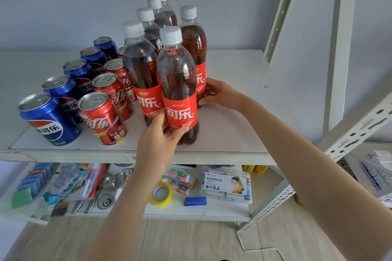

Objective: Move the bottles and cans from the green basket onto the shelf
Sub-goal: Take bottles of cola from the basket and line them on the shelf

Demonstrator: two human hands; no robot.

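Observation:
Several cola bottles with white caps and red labels stand in two rows on the white shelf (229, 129). My left hand (158, 144) grips the base of the front bottle (177, 82), which stands upright near the shelf's front edge. My right hand (220, 95) holds the lower part of the bottle behind it (194, 42). Left of the bottles stand a row of blue cans (47, 118) and a row of red cans (101, 117). The green basket is out of view.
A perforated white upright (282, 10) and a diagonal brace (350, 131) bound the shelf on the right. The lower shelf (191, 211) holds a yellow tape roll (161, 194), a marker box (226, 183), a blue eraser and other stationery. Wood floor lies below.

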